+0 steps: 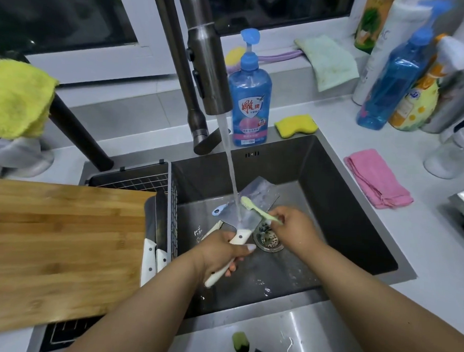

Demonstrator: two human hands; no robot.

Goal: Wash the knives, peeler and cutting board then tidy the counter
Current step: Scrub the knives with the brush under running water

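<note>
Over on the far left a yellow cloth [17, 98] hangs draped over a dark bar, and below it the wooden cutting board [60, 250] lies flat across the left end of the sink, covering most of a wire rack [145, 181]. Two knives [155, 241] with white handles rest along the board's right edge, blades pointing away from me. Next comes the dark sink [356, 229] itself, with the tap [207, 71] running a steady stream of water [232, 176] down into it. The left hand [223, 255] has its fingers wrapped around the white handle of a cleaver [253, 200], holding the broad blade up under the stream, which lands near where blade meets handle. A blue peeler [218, 210] and another white-handled piece lie on the sink floor just behind the blade, partly hidden. The right hand [292, 226] pinches the handle of a pale green toothbrush [258, 209], whose bristles press on the cleaver's blade. Below the hands sits the drain strainer [269, 241]. Behind the sink stands a blue soap bottle [250, 107], with a yellow sponge [295, 124] just beside it on the rim. Further right a pink cloth [377, 178] lies folded on the counter [430, 237], and several bottles [397, 84] crowd the back corner.
</note>
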